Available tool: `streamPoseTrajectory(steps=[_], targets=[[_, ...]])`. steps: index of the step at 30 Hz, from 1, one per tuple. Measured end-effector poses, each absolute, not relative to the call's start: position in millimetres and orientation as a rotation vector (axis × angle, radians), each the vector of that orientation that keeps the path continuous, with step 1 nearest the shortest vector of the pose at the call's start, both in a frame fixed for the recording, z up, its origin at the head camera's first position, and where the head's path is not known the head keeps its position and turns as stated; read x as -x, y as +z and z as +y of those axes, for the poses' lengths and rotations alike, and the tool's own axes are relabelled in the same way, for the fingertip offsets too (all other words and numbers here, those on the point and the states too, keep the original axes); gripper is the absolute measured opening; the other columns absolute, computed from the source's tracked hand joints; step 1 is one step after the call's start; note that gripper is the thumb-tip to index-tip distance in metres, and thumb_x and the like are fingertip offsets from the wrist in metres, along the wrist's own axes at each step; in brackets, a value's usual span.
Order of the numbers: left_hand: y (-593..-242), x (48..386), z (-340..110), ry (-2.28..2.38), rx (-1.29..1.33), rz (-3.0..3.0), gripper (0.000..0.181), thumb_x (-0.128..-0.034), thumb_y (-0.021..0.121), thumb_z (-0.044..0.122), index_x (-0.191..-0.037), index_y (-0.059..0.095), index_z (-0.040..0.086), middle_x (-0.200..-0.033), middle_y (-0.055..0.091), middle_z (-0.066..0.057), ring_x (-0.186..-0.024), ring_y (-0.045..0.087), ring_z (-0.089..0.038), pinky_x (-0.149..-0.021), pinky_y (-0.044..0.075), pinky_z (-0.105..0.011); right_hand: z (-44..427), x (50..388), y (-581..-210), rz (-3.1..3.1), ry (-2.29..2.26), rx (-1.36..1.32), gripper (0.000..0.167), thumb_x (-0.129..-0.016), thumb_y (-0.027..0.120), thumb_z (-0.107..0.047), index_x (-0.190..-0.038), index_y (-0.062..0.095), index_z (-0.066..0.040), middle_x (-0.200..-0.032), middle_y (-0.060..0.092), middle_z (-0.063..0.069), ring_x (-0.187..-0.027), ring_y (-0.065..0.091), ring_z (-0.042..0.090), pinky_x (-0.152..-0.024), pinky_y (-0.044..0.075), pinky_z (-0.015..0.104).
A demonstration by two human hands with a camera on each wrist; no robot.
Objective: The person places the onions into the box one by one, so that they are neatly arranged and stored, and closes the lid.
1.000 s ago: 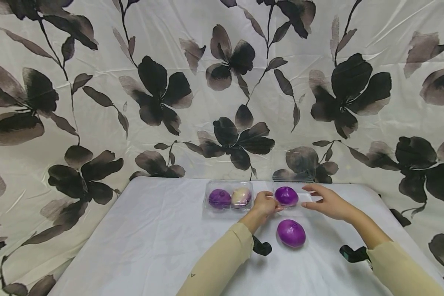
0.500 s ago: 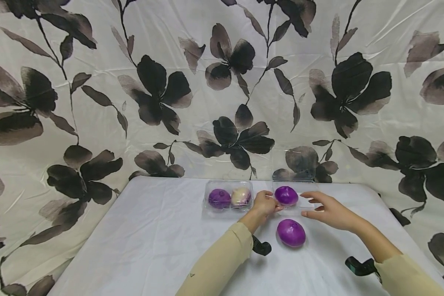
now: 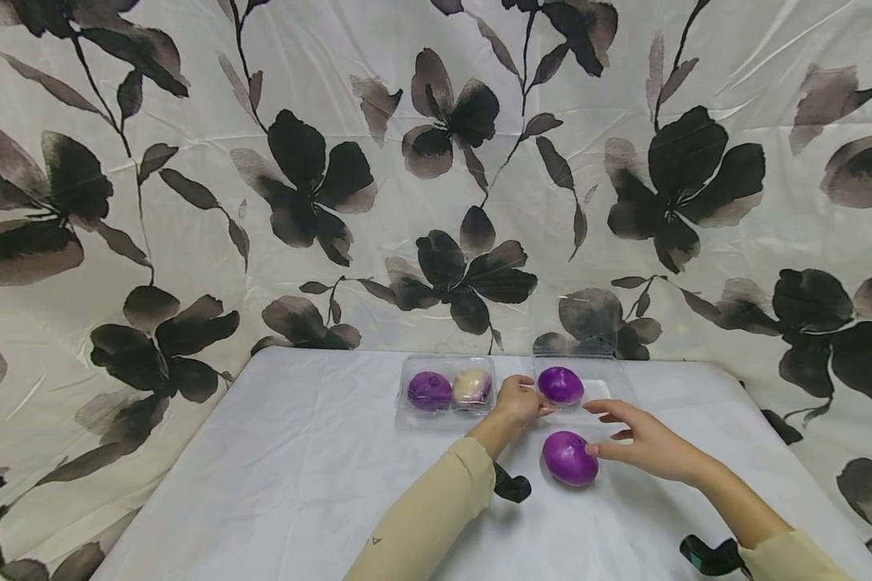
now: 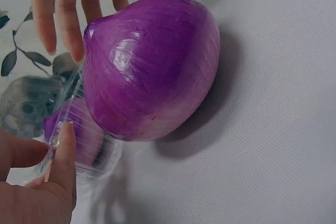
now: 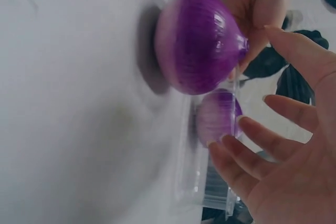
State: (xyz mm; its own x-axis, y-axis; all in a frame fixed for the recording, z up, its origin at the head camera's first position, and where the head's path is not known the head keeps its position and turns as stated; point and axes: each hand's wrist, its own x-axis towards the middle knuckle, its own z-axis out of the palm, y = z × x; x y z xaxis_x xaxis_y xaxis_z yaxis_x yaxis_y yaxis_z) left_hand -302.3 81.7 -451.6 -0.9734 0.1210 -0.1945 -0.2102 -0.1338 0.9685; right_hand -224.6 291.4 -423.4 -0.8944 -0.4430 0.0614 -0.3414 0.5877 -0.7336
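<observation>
A purple onion (image 3: 569, 460) rests on the white tabletop in front of a clear plastic box (image 3: 618, 386) with its lid raised. Inside that box, on its left side, sits another purple onion (image 3: 560, 386). My left hand (image 3: 517, 401) pinches the box's near left edge between thumb and finger, as the left wrist view shows. Beside the front onion is my right hand (image 3: 647, 442), fingers spread and slightly bent, thumb near the onion's right side. Whether it touches the onion I cannot tell; in the right wrist view the palm (image 5: 289, 187) holds nothing.
To the left of my left hand stands a closed clear box (image 3: 446, 363) holding a purple onion (image 3: 429, 390) and a pale one (image 3: 472, 386). A floral cloth (image 3: 320, 266) hangs behind the white table (image 3: 276, 476). Black wrist mounts (image 3: 512, 484) stick out below the sleeves.
My right hand has come down and nearer, from beside the open box to the right of the front onion. The left hand keeps its hold on the box edge.
</observation>
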Motion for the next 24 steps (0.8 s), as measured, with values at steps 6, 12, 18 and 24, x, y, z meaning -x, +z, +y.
streamPoseTrajectory(steps=[6, 12, 18, 24], targets=[[-452, 303, 81, 2.188, 0.108, 1.928, 0.046, -0.0866, 0.052, -0.022, -0.132, 0.046, -0.016, -0.092, 0.054, -0.014, -0.08, 0.07, -0.027, -0.076, 0.064, -0.029, 289, 221, -431, 2.619, -1.244, 0.7, 0.071, -0.092, 0.078, -0.03, -0.147, 0.047, 0.001, -0.147, 0.048, 0.027, -0.129, 0.05, 0.05, -0.101, 0.051, 0.062], [-452, 303, 82, 2.163, 0.109, 1.962, 0.046, -0.0869, 0.053, -0.022, -0.133, 0.047, -0.016, -0.094, 0.056, -0.015, -0.084, 0.071, -0.028, -0.076, 0.064, -0.028, 285, 220, -439, 2.568, -1.28, 0.744, 0.074, -0.09, 0.08, -0.027, -0.147, 0.045, 0.004, -0.146, 0.048, 0.029, -0.125, 0.053, 0.048, -0.098, 0.055, 0.053], [-451, 303, 82, 2.155, 0.106, 1.982, 0.048, -0.0857, 0.054, -0.022, -0.133, 0.047, -0.016, -0.095, 0.057, -0.016, -0.086, 0.072, -0.031, -0.076, 0.064, -0.027, 280, 219, -448, 2.533, -1.303, 0.715, 0.083, -0.085, 0.085, -0.027, -0.15, 0.041, 0.002, -0.149, 0.044, 0.029, -0.127, 0.053, 0.045, -0.096, 0.057, 0.039], [-451, 302, 81, 2.145, 0.114, 1.981, 0.047, -0.0859, 0.054, -0.022, -0.132, 0.048, -0.015, -0.093, 0.056, -0.015, -0.084, 0.072, -0.029, -0.075, 0.064, -0.027, 276, 218, -453, 2.543, -1.28, 0.709, 0.088, -0.083, 0.087, -0.03, -0.151, 0.04, 0.002, -0.151, 0.043, 0.028, -0.127, 0.051, 0.045, -0.094, 0.057, 0.032]])
